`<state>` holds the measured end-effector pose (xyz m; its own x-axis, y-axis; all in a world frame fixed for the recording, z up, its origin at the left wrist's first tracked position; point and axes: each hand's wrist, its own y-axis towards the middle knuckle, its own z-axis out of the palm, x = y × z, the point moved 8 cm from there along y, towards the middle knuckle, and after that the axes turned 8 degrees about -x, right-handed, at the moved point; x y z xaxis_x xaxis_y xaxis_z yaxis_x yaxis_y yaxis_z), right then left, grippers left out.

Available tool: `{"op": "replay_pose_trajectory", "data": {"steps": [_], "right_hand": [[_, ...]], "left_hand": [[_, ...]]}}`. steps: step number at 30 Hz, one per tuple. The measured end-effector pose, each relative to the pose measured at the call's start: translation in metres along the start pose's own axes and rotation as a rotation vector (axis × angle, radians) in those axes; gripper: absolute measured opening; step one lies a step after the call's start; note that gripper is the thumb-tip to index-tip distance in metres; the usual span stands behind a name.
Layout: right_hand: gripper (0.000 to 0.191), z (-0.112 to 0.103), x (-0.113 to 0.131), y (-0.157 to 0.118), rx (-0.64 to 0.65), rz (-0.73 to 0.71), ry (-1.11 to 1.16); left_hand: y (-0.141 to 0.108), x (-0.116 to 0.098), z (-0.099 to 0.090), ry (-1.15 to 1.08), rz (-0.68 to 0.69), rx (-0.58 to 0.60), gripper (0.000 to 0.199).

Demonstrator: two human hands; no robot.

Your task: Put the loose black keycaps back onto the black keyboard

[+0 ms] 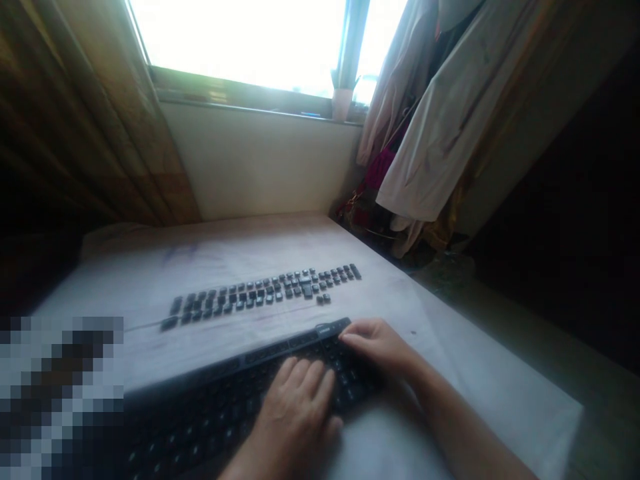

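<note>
A black keyboard (200, 407) lies slanted across the near part of the white-covered table. My left hand (300, 407) rests palm down over its keys, fingers spread a little and nothing visible in them. At the keyboard's far right corner is my right hand (375, 340), thumb and fingertips brought together at the edge; whether something small is between them is hidden. Beyond the keyboard, loose black keycaps (250, 293) are laid out in rows on the cloth, with a pair of keycaps (323, 299) set slightly nearer.
The white tablecloth (450, 347) reaches the table's right edge. A thin cable runs left of the keycaps. Behind stand a bright window (240, 47), a curtain (100, 100) at left and hanging clothes (430, 133) at right. The lower left corner is pixelated.
</note>
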<state>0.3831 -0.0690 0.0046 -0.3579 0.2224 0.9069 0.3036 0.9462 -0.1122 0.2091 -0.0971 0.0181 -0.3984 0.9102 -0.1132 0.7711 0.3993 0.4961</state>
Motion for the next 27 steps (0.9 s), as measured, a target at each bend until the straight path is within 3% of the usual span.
{"op": "replay_pose_trajectory", "data": {"steps": [6, 11, 18, 27], "right_hand": [[0.025, -0.003, 0.027, 0.009, 0.025, -0.128, -0.226], [0.019, -0.007, 0.053, 0.035, -0.127, -0.305, -0.652], [0.022, 0.007, 0.057, 0.07, -0.234, -0.328, -0.872], [0.022, 0.021, 0.062, 0.08, -0.194, -0.376, -1.021]], "left_hand": [[0.001, 0.004, 0.0, -0.017, 0.012, -0.091, 0.051], [0.002, 0.005, 0.005, -0.021, -0.01, -0.038, 0.049], [0.001, 0.004, 0.008, -0.004, 0.01, -0.041, 0.047], [0.0, 0.004, 0.008, -0.022, 0.019, -0.038, 0.044]]}}
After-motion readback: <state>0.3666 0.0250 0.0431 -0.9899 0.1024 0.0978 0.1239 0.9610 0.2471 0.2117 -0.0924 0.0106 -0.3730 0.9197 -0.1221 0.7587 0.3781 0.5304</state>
